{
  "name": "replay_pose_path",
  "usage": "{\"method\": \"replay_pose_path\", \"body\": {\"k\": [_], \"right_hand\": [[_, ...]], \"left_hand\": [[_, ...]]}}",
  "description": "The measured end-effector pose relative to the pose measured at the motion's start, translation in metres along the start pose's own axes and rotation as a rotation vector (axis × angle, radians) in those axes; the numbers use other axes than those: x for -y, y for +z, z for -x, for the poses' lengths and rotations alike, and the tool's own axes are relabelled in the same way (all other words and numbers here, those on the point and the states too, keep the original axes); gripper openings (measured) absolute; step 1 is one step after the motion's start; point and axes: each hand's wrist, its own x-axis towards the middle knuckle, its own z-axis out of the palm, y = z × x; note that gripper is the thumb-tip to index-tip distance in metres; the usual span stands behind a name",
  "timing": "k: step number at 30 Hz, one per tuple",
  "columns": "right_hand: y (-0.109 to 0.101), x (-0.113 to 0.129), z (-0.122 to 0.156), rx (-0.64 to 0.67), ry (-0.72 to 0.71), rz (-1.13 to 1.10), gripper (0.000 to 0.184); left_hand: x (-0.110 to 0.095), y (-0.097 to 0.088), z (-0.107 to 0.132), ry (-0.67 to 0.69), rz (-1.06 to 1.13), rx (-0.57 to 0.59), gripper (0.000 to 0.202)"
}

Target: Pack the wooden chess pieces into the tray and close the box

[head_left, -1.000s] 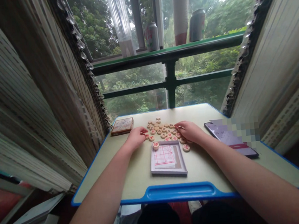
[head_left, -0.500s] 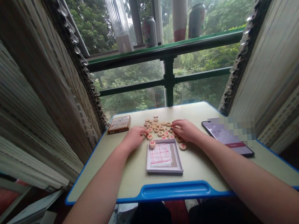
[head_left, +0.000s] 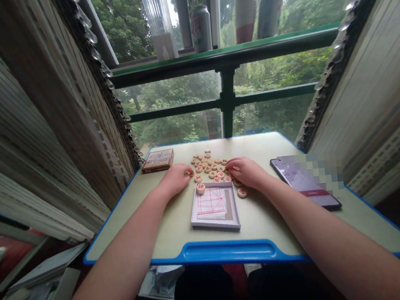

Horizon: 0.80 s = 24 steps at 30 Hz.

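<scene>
A loose cluster of round wooden Chinese chess pieces (head_left: 212,174) with red and dark characters lies mid-table, between my hands. My left hand (head_left: 177,177) rests on the left of the cluster, its fingers curled inward; whatever they may hold is hidden. On the right side, my right hand (head_left: 245,172) has its fingers bent together at the edge of the pieces, hiding what is under them. Nearer me is a shallow white box tray (head_left: 216,227) containing a folded red-lined paper board (head_left: 210,203). One red-marked piece (head_left: 201,188) sits at its back left corner. Another piece (head_left: 242,192) lies right of the tray.
A flat printed box (head_left: 157,160) is at the table's back left. To the right lies a phone (head_left: 300,183). The table (head_left: 130,232) has a blue rim and a blue front groove (head_left: 229,250). Drink cans (head_left: 201,28) and cups stand on the window ledge.
The view has shifted slightly. My left fingers have drawn back a little from the red-marked piece beside them and curled in. My right hand stays at the cluster's right edge.
</scene>
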Motion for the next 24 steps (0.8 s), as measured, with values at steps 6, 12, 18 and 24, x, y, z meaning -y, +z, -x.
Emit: {"method": "replay_pose_path", "body": {"k": [6,12,18,24], "right_hand": [[0.001,-0.001,-0.001,-0.003,-0.017,0.01,0.023],[-0.003,0.011,0.004,-0.05,0.012,0.064,0.026],[-0.008,0.025,0.011,-0.176,-0.21,-0.088,0.025],[-0.008,0.024,0.012,-0.169,-0.156,-0.061,0.02]], "left_hand": [[0.002,-0.002,0.002,-0.051,-0.079,0.019,0.019],[-0.015,-0.018,0.009,-0.036,0.098,-0.063,0.026],[-0.031,-0.043,0.024,0.089,0.31,0.166,0.035],[-0.034,-0.044,0.031,0.147,0.331,0.379,0.037]]}}
